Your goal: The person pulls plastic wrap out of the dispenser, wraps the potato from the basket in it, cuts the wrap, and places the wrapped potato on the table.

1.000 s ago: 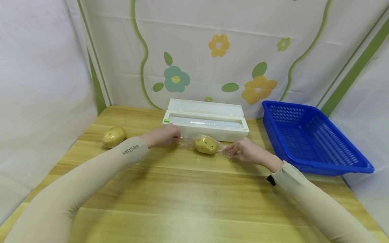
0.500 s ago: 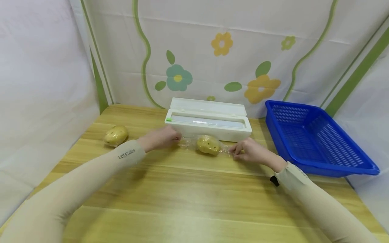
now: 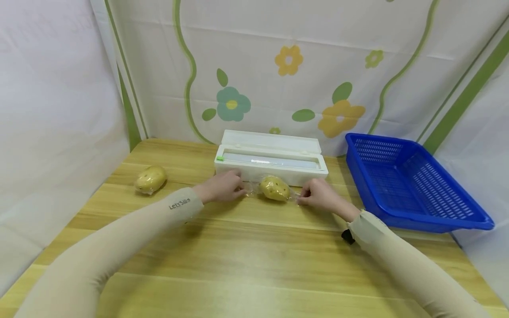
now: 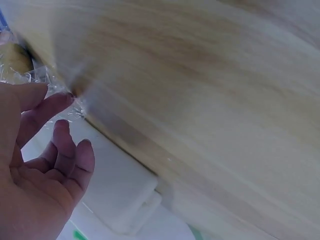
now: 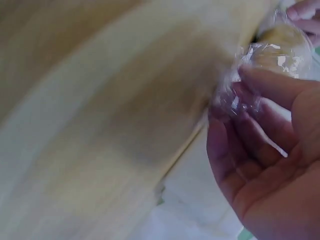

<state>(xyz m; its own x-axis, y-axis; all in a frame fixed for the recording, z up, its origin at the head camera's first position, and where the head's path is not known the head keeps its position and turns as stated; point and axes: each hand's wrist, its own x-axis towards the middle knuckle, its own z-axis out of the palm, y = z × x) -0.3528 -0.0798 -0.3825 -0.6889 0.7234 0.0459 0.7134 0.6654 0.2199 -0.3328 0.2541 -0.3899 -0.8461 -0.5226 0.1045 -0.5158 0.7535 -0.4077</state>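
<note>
A potato (image 3: 274, 188) wrapped in clear plastic wrap lies on the wooden table, close in front of the white box. At its left, my left hand (image 3: 224, 186) has thumb and forefinger at the loose end of the plastic wrap (image 4: 42, 75); the other fingers are loosely curled. The opposite end is bunched between the fingertips of my right hand (image 3: 321, 195), and its crinkled plastic shows in the right wrist view. Another wrapped potato (image 3: 151, 179) rests at the table's far left, apart from both hands.
The white box (image 3: 270, 170) stands at the back with its lid raised, a clear strip and a green slider along its top. A blue plastic basket (image 3: 421, 219) sits at the right. A flowered cloth (image 3: 262, 66) hangs behind the table (image 3: 238, 265).
Both hands have come inward, nearer the potato, and its loose plastic ends look shorter. The potato between them has turned a little. The far-left potato stays put.
</note>
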